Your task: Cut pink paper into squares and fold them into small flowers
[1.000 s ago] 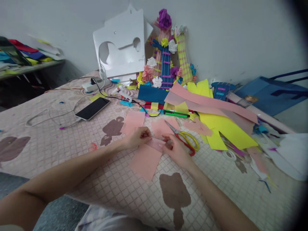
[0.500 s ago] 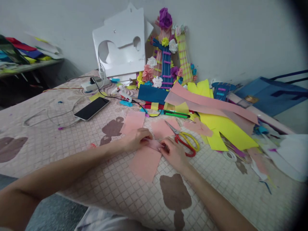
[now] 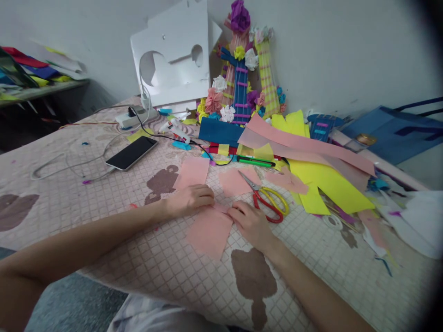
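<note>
Between my two hands lies a pink paper piece (image 3: 211,230), its far edge folded or rolled into a narrow strip. My left hand (image 3: 192,200) is closed on the left end of that edge, fingertips hidden from me. At the other end, my right hand (image 3: 249,222) pinches the same edge. Scissors (image 3: 273,203) with red and yellow handles lie just beyond my right hand, blades slightly apart. Two more pink paper squares rest past my hands, one on the left (image 3: 192,172) and one partly under the scissor tips (image 3: 235,180).
A phone (image 3: 131,153) on a cable lies at the left, near a hot glue gun (image 3: 176,130) and power strip (image 3: 134,117). A green cutter (image 3: 256,161), yellow paper (image 3: 321,184) and a tape roll (image 3: 332,222) lie rightward. Paper-flower guitars (image 3: 240,90) lean on the wall.
Both hands have flattened down onto the paper; less of the folded strip shows between them. The left hand's fingers have come lower and closer together. The view has shifted slightly.
</note>
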`<state>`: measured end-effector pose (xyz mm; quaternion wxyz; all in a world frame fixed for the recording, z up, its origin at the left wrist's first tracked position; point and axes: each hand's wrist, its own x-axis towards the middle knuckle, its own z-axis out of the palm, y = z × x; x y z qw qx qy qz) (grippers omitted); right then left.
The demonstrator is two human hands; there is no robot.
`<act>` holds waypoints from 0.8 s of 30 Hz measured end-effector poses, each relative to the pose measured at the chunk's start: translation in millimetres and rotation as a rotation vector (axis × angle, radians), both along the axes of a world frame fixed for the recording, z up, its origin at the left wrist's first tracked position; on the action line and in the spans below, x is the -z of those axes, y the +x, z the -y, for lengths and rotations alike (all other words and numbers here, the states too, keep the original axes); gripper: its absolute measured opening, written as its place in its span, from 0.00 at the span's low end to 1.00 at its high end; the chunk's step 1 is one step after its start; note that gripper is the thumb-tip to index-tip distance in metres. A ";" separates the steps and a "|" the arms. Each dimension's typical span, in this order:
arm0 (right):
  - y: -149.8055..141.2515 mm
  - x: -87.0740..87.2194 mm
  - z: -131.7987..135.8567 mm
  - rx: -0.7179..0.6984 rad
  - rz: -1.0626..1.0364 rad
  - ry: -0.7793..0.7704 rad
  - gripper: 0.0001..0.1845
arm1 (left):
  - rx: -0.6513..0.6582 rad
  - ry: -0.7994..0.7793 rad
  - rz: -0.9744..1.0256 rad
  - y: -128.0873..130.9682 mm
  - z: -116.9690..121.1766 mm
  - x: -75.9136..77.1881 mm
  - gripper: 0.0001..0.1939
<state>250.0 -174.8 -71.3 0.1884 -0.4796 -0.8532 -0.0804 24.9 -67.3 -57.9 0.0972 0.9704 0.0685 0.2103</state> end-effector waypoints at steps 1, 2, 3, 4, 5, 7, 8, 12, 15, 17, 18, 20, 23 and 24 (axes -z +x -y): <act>0.6 -0.1 0.4 -0.014 0.012 0.005 0.12 | 0.004 0.010 -0.006 -0.4 -0.2 -0.2 0.12; 1.1 -0.2 0.9 -0.020 0.021 0.010 0.13 | 0.008 0.021 -0.012 -0.9 -0.3 -0.6 0.13; 1.4 -0.4 1.3 -0.021 0.028 0.012 0.14 | 0.012 0.032 -0.018 -1.3 -0.3 -1.2 0.13; 1.6 -0.7 1.6 -0.024 0.034 0.013 0.15 | 0.016 0.043 -0.025 -1.8 -0.2 -2.0 0.13; 1.6 -1.0 1.9 -0.028 0.037 0.013 0.15 | 0.020 0.056 -0.035 -2.1 -0.1 -2.9 0.13; 1.6 -1.6 2.3 -0.039 0.039 0.013 0.15 | 0.030 0.086 -0.063 -2.6 0.0 -4.9 0.14; 1.7 -1.7 2.4 -0.048 0.041 0.013 0.15 | 0.036 0.103 -0.078 -2.8 0.0 -5.9 0.14; 3.1 -0.5 2.9 -0.073 0.042 0.026 0.15 | 0.055 0.154 -0.118 -3.4 -0.5 -8.0 0.15; 4.1 -0.1 3.3 -0.095 0.022 0.017 0.16 | 0.057 0.146 -0.104 -3.6 -0.1 -8.8 0.15; 4.2 -0.8 3.5 -0.107 0.007 -0.006 0.16 | 0.053 0.132 -0.088 -3.2 0.6 -9.8 0.15; 4.1 -1.4 3.4 -0.114 -0.001 -0.016 0.16 | 0.053 0.130 -0.090 -2.9 0.9 -10.3 0.15; 4.2 -2.6 3.3 -0.134 -0.010 -0.030 0.15 | 0.060 0.135 -0.111 -2.4 1.1 -11.3 0.16; 4.9 -3.5 3.5 -0.170 -0.017 -0.042 0.13 | 0.081 0.150 -0.152 -3.8 -0.6 -12.1 0.16; 5.4 -3.6 3.9 -0.178 -0.019 -0.047 0.13 | 0.090 0.148 -0.157 -5.1 -1.5 -12.2 0.16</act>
